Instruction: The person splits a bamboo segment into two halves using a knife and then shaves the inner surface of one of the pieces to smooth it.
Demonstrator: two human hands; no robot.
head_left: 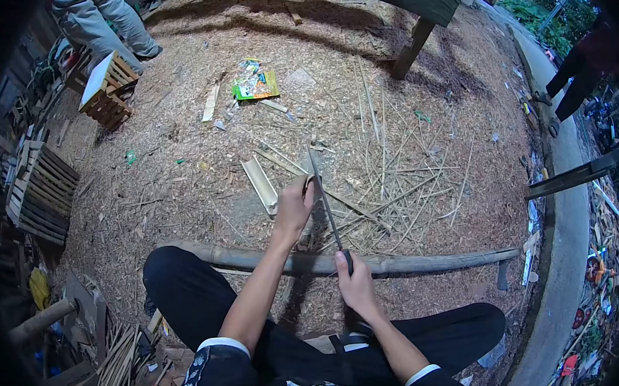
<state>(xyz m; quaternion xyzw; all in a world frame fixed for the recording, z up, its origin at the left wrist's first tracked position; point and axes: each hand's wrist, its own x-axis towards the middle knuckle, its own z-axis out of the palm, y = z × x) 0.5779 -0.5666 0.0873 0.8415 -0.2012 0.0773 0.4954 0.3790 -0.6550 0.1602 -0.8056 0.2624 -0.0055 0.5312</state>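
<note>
My right hand (356, 281) is wrapped round the dark handle of a long knife (329, 213), whose narrow blade points away from me. My left hand (296, 207) is closed on a bamboo piece (309, 181) beside the upper part of the blade; much of that piece is hidden by the fingers. A split bamboo half (260, 185) lies on the ground just left of my left hand. Thin bamboo strips (403, 193) are scattered on the ground to the right of the blade. A long bamboo pole (307, 264) lies crosswise under my forearms.
Wooden slatted crates (42, 186) stand at the left. A green and yellow packet (255, 85) lies ahead on the shavings. A wooden bench (414, 42) is at the top. One person's legs (108, 28) show at upper left, another person (588, 66) at right beside a concrete kerb (561, 247).
</note>
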